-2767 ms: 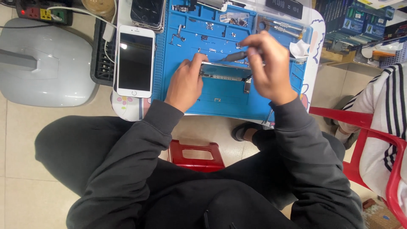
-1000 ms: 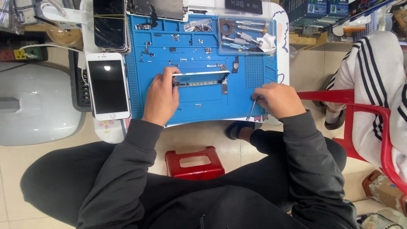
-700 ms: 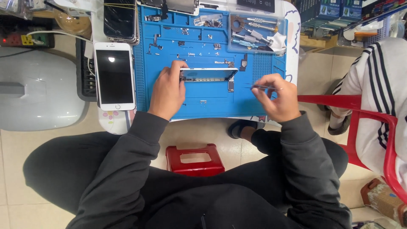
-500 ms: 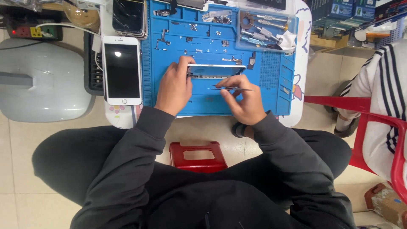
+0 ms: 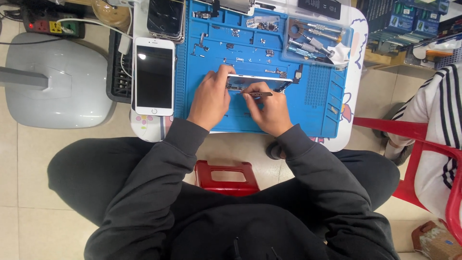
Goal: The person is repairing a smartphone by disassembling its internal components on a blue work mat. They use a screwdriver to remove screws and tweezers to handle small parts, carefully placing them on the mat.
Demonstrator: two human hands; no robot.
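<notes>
A long silver phone frame (image 5: 262, 78) lies across the blue repair mat (image 5: 317, 96). My left hand (image 5: 211, 96) grips its left end, fingers curled over the edge. My right hand (image 5: 269, 108) holds thin metal tweezers (image 5: 255, 93), their tip pointing left at the frame's left part, just beside my left fingers. Small screws and loose parts are scattered on the mat above the frame.
A white phone (image 5: 154, 76) lies left of the mat, a dark phone (image 5: 166, 19) above it. A clear tray of screwdrivers (image 5: 313, 43) sits at the mat's upper right. A grey lamp base (image 5: 53, 82) stands far left. A red stool (image 5: 226, 175) is below; a person in a striped top (image 5: 438, 120) sits right.
My right hand came in from the mat's right edge with the tweezers and now works at the frame's left part. My left hand stayed on the frame.
</notes>
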